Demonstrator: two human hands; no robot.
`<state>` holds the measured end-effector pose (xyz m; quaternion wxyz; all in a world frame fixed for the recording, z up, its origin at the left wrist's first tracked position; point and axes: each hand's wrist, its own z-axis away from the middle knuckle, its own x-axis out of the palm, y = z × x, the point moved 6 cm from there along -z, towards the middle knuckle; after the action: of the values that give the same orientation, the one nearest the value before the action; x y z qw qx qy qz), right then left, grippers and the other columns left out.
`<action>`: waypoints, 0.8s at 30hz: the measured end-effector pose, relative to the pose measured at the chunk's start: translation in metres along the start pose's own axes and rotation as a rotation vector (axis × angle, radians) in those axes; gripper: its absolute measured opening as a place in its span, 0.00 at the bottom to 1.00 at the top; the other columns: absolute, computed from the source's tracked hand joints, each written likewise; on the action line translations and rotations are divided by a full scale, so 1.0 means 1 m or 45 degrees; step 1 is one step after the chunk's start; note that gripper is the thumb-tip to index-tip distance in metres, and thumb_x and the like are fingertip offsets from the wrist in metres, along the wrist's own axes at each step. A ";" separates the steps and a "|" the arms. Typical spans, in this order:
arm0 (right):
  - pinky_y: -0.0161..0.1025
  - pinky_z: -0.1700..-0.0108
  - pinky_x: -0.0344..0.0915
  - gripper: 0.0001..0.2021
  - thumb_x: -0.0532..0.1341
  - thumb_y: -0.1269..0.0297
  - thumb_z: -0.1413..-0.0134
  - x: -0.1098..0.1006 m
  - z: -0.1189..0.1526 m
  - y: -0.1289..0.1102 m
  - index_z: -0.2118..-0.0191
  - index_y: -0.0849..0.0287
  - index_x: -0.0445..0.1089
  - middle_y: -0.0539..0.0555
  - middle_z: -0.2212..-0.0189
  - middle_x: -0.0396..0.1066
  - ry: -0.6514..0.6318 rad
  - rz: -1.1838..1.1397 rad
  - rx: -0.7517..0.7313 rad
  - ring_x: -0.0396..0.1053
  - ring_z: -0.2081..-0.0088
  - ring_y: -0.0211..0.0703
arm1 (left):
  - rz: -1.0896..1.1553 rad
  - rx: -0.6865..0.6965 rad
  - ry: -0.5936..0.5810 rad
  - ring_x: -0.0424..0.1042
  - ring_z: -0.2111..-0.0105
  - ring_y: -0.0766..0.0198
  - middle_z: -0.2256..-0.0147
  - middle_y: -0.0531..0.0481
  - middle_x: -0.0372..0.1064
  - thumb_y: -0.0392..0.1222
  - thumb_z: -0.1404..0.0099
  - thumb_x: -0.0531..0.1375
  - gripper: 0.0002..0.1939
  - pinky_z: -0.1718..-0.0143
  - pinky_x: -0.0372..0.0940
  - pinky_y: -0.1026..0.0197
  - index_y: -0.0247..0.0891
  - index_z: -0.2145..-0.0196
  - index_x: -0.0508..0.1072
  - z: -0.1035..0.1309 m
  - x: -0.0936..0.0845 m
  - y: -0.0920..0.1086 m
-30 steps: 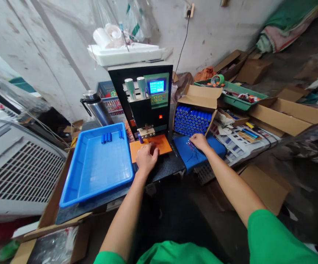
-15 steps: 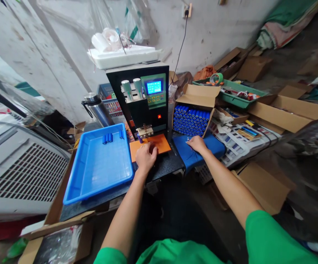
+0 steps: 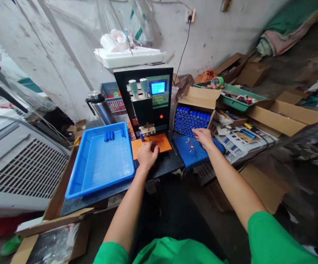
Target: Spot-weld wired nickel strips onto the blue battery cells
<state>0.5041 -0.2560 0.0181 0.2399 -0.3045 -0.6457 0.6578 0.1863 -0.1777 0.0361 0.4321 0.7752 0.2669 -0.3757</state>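
Observation:
My left hand [image 3: 147, 156] rests on the orange board [image 3: 163, 143], its fingers curled in front of the electrodes of a black spot welder [image 3: 163, 126]; whatever they hold is hidden. A blue battery cell [image 3: 141, 137] stands upright just left of the electrodes. At the lower front of an open cardboard box, my right hand [image 3: 203, 138] has its fingers pinched together against stacked blue battery cells [image 3: 190, 119]; I cannot make out what is between them. Thin red and black wires [image 3: 190, 145] with pale tips lie on the blue cloth [image 3: 183, 156] beneath that hand.
Left of the welder, a blue tray [image 3: 104, 161] holds several blue cells near its far edge. A steel flask [image 3: 102, 108] stands behind it. To the right are a green bin [image 3: 241, 99], a white crate [image 3: 234, 141] and open cardboard boxes [image 3: 288, 115].
My right hand has moved up and right from the wires on the cloth to the box of cells, leaving the wires lying there. My left hand stays at the orange board. The view has shifted slightly.

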 end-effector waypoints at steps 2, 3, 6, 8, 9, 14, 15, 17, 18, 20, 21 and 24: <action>0.29 0.82 0.48 0.19 0.72 0.52 0.60 0.006 0.007 -0.011 0.76 0.59 0.65 0.44 0.84 0.58 -0.020 -0.217 0.002 0.54 0.82 0.30 | 0.008 0.005 0.001 0.73 0.52 0.52 0.54 0.45 0.77 0.49 0.33 0.57 0.17 0.52 0.65 0.54 0.43 0.49 0.75 0.001 0.000 0.000; 0.28 0.83 0.48 0.20 0.72 0.51 0.61 0.010 0.012 -0.017 0.76 0.59 0.65 0.44 0.83 0.58 -0.035 -0.317 -0.013 0.54 0.82 0.30 | 0.014 0.009 0.002 0.73 0.52 0.52 0.54 0.45 0.77 0.49 0.33 0.57 0.17 0.51 0.65 0.54 0.43 0.49 0.75 0.001 -0.001 0.000; 0.26 0.84 0.48 0.21 0.74 0.51 0.63 0.022 0.029 -0.033 0.75 0.59 0.64 0.45 0.81 0.60 -0.092 -0.551 -0.052 0.56 0.81 0.29 | 0.049 0.019 0.002 0.73 0.52 0.52 0.54 0.45 0.77 0.49 0.33 0.58 0.17 0.50 0.65 0.53 0.42 0.50 0.75 0.001 -0.002 -0.002; 0.26 0.84 0.50 0.22 0.75 0.51 0.64 0.032 0.043 -0.041 0.74 0.59 0.64 0.45 0.80 0.61 -0.142 -0.656 -0.039 0.57 0.80 0.29 | 0.114 0.021 -0.003 0.74 0.52 0.52 0.55 0.45 0.77 0.48 0.33 0.58 0.17 0.49 0.65 0.52 0.42 0.50 0.76 0.001 -0.004 -0.003; 0.26 0.84 0.50 0.23 0.75 0.51 0.65 0.038 0.051 -0.045 0.74 0.59 0.64 0.45 0.80 0.61 -0.167 -0.697 -0.032 0.57 0.80 0.28 | 0.178 0.021 -0.005 0.74 0.53 0.53 0.55 0.45 0.78 0.47 0.33 0.58 0.16 0.48 0.66 0.52 0.41 0.51 0.77 0.002 -0.006 -0.002; 0.27 0.82 0.52 0.23 0.74 0.50 0.63 0.069 0.093 -0.053 0.73 0.58 0.63 0.44 0.79 0.61 -0.275 -0.781 -0.022 0.58 0.80 0.29 | 0.823 0.023 0.051 0.76 0.61 0.59 0.57 0.44 0.79 0.46 0.34 0.58 0.14 0.56 0.71 0.55 0.38 0.56 0.78 0.028 -0.013 0.016; 0.28 0.82 0.52 0.23 0.74 0.49 0.62 0.076 0.100 -0.052 0.73 0.57 0.63 0.44 0.79 0.60 -0.292 -0.772 -0.019 0.58 0.80 0.29 | 0.920 0.042 0.064 0.77 0.62 0.60 0.58 0.44 0.79 0.47 0.35 0.60 0.14 0.56 0.71 0.56 0.37 0.57 0.78 0.036 -0.014 0.023; 0.28 0.82 0.53 0.23 0.73 0.48 0.60 0.087 0.113 -0.049 0.72 0.57 0.62 0.44 0.78 0.59 -0.320 -0.758 -0.010 0.58 0.80 0.29 | 1.027 0.079 0.085 0.77 0.63 0.60 0.60 0.44 0.79 0.48 0.37 0.63 0.15 0.56 0.71 0.56 0.38 0.57 0.79 0.051 -0.013 0.037; 0.29 0.82 0.53 0.23 0.72 0.48 0.59 0.092 0.119 -0.047 0.72 0.57 0.61 0.44 0.78 0.59 -0.329 -0.759 -0.004 0.58 0.80 0.30 | 1.044 0.096 0.079 0.77 0.63 0.60 0.61 0.45 0.79 0.47 0.39 0.65 0.15 0.56 0.71 0.56 0.38 0.57 0.79 0.058 -0.012 0.043; 0.29 0.81 0.55 0.23 0.72 0.47 0.58 0.100 0.128 -0.044 0.72 0.56 0.60 0.44 0.78 0.58 -0.333 -0.775 0.011 0.59 0.79 0.30 | 1.038 0.109 0.067 0.77 0.64 0.61 0.62 0.45 0.79 0.46 0.40 0.66 0.14 0.56 0.71 0.56 0.39 0.57 0.79 0.066 -0.009 0.050; 0.29 0.81 0.55 0.23 0.72 0.47 0.58 0.104 0.132 -0.042 0.72 0.56 0.60 0.44 0.78 0.58 -0.333 -0.786 0.023 0.60 0.79 0.30 | 1.026 0.106 0.069 0.77 0.63 0.60 0.62 0.46 0.79 0.45 0.40 0.66 0.13 0.56 0.71 0.56 0.39 0.57 0.79 0.069 -0.008 0.051; 0.28 0.81 0.56 0.23 0.73 0.48 0.60 0.111 0.140 -0.039 0.73 0.57 0.61 0.44 0.78 0.59 -0.324 -0.823 0.070 0.59 0.79 0.30 | 1.020 0.077 0.111 0.77 0.62 0.60 0.62 0.46 0.80 0.44 0.37 0.63 0.09 0.54 0.70 0.56 0.40 0.60 0.80 0.074 -0.009 0.048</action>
<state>0.3238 -0.2740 0.0444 0.3617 0.0068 -0.7157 0.5975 0.1906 -0.2659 0.0399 0.5094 0.8456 -0.0493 -0.1521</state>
